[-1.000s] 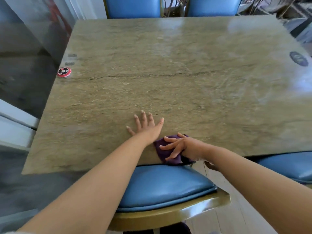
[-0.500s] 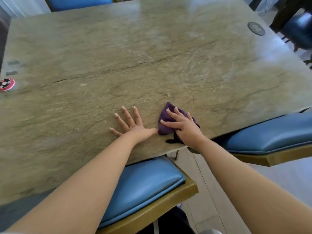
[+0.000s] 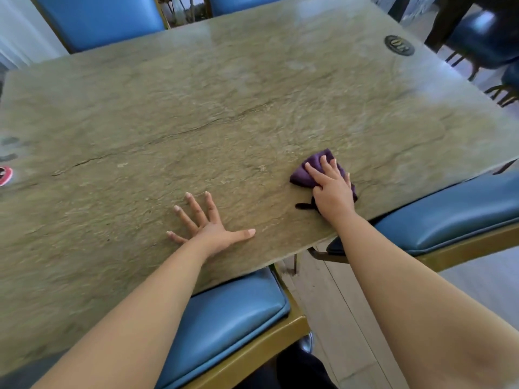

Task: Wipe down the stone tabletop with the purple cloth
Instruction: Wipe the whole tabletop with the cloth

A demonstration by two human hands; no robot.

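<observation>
Head view: your right hand (image 3: 331, 189) presses cloth (image 3: 304, 175) flat on tabletop (image 3: 252, 94) near right front edge, fingers straight. Left hand (image 3: 207, 223) splayed, braces on stone. Wiping under way; next, sweep cloth outward over far surface, keep pressure even.

Nothing readable here tbh. The dark round badge (image 3: 399, 45) on the table's (image 3: 196, 113) far right corner has markings, way too blurry.
</observation>
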